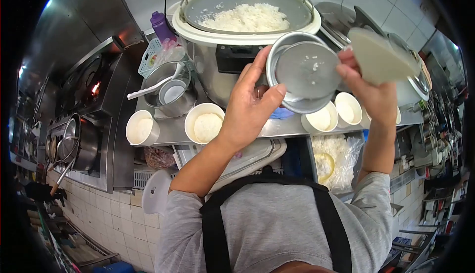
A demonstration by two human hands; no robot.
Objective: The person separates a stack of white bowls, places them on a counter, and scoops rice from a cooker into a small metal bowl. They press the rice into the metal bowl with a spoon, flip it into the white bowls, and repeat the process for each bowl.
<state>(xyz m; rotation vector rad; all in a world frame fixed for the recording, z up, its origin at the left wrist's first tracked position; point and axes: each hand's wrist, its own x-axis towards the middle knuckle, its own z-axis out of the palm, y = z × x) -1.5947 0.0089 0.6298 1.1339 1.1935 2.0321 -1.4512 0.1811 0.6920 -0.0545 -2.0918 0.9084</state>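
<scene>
My left hand (251, 97) grips the rim of a metal bowl (273, 70), its thumb and fingers on the near left side. A smaller round metal piece (297, 77) sits inside it, with a few rice grains on its surface. My right hand (368, 82) is raised just right of the bowl, its fingers round a broad off-white object (383, 58), smeared by motion; I cannot tell its kind. Beyond my hands, a large oval rice cooker (193, 32) holds cooked rice (247, 18). White tubs (143, 127) with white contents stand along the counter's front edge.
A steel pot (180, 106) with a white-handled ladle (148, 91) stands left of the cooker. Further left are a lit stove (96, 87) and a dark pan (86, 142). Below the counter, an open drawer holds rice in a plastic bag (349, 159) and a yellow bowl (325, 166).
</scene>
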